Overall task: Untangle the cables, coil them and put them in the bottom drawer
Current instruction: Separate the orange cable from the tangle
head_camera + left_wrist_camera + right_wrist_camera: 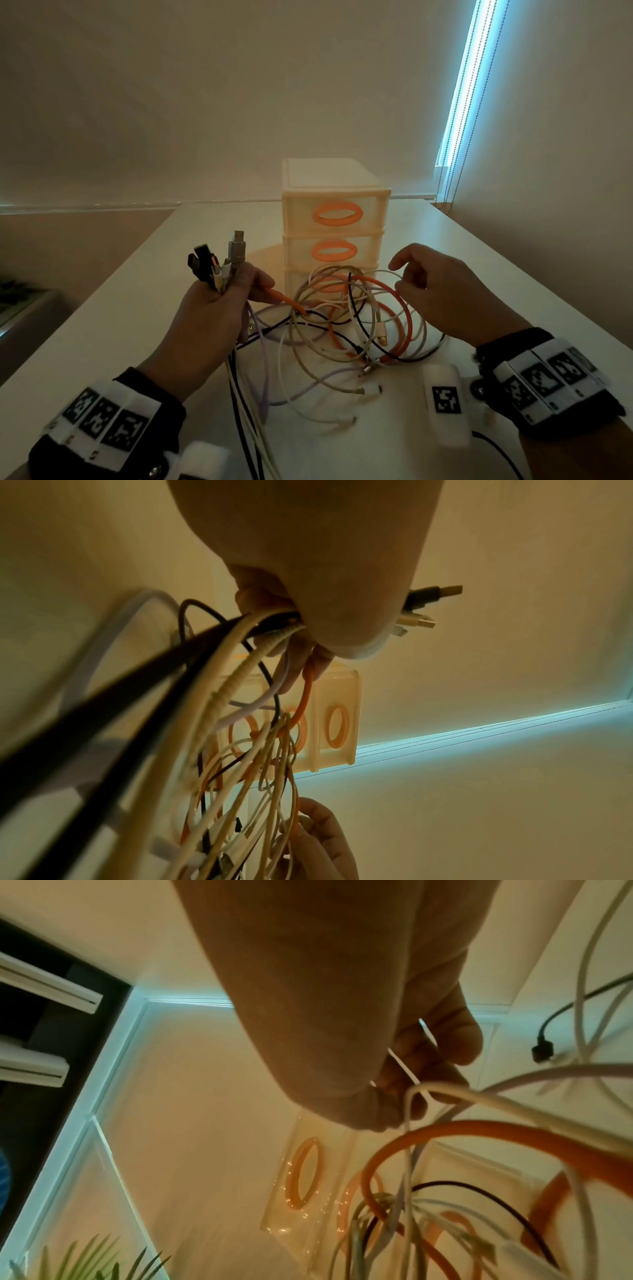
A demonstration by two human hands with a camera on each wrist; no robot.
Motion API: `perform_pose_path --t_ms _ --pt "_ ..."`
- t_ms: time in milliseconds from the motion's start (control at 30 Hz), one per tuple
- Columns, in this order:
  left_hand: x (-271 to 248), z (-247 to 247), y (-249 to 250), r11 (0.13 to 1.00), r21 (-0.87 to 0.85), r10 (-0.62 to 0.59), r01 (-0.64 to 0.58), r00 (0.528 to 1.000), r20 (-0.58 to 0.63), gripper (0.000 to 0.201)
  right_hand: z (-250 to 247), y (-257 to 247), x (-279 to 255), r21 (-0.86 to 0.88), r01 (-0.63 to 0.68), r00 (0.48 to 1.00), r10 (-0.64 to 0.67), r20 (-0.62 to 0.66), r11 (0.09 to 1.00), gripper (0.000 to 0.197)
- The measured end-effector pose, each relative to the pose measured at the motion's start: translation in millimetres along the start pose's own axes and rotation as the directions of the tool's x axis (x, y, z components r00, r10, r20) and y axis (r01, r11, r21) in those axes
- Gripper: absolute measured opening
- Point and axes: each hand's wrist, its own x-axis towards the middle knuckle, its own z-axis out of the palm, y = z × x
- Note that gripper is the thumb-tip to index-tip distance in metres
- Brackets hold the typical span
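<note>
Left hand (219,308) grips bunched plugs, right hand (442,291) pinches a thin white cable (383,289); tangled multicoloured cables (329,329) remain uncoiled mid-tabletop (102,325), cream plastic drawer unit (335,219) shut.

Three drawers (334,246), one orange cable (404,311), two hands (219,301)

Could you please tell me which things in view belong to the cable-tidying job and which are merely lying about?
Belonging to the job:
- tangled cables
- bunch of plug ends gripped by the left hand
- right hand, pinching a white cable
- bottom drawer, shut

Merely lying about:
- blind cords
- plant leaves
</note>
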Motion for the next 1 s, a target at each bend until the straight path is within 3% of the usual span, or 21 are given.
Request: perform_pose_path --t_ms 167,333,467,633,767,833,933,967,1000 --pt "-1.2 1.9 1.9 1.000 -0.011 -0.018 0.018 1.000 0.003 0.043 0.9 -5.7 -1.0 0.066 0.010 0.998 -0.014 0.063 0.998 0.005" --pt "0.2 3.4 0.8 0.999 -0.011 -0.049 0.049 0.999 -0.002 0.045 -0.5 -14.7 -3.1 0.108 0.108 0.993 -0.112 0.034 0.988 0.027" --pt "-0.5 2.4 2.8 0.998 -0.002 -0.061 0.061 0.998 -0.003 0.045 -1.7 -11.9 -5.1 -0.044 0.133 0.987 -0.128 0.100 0.990 0.011" --pt "2.4 -2.3 -1.1 0.997 -0.026 -0.067 0.066 0.996 -0.052 0.045 -11.0 -6.8 -1.0 0.049 -0.030 0.994 0.035 -0.104 0.998 0.007" --pt "6.3 -8.2 -5.7 0.997 -0.035 -0.069 0.066 0.993 -0.098 0.046 -13.0 -7.1 2.1 0.177 -0.078 0.932 0.134 -0.335 0.981 0.005" --pt "7.8 -9.7 -7.7 0.996 -0.014 -0.088 0.086 0.989 -0.119 0.046 -14.5 -7.1 4.6 0.386 -0.111 0.884 0.268 -0.382 0.916 0.002" --pt "11.5 -12.9 -10.4 0.992 -0.006 -0.128 0.129 0.978 -0.166 0.046 -23.8 -4.1 4.9 0.816 -0.129 0.878 0.448 -0.170 0.563 0.005" --pt "13.2 -14.8 -11.3 0.990 -0.010 -0.140 0.141 0.972 -0.189 0.046 -27.3 -0.4 4.8 0.849 -0.141 0.884 0.451 -0.125 0.510 0.009" --pt "14.6 -16.6 -12.2 0.989 -0.019 -0.148 0.147 0.967 -0.210 0.046 -30.4 3.0 3.8 0.841 -0.147 0.891 0.440 -0.116 0.520 0.013"
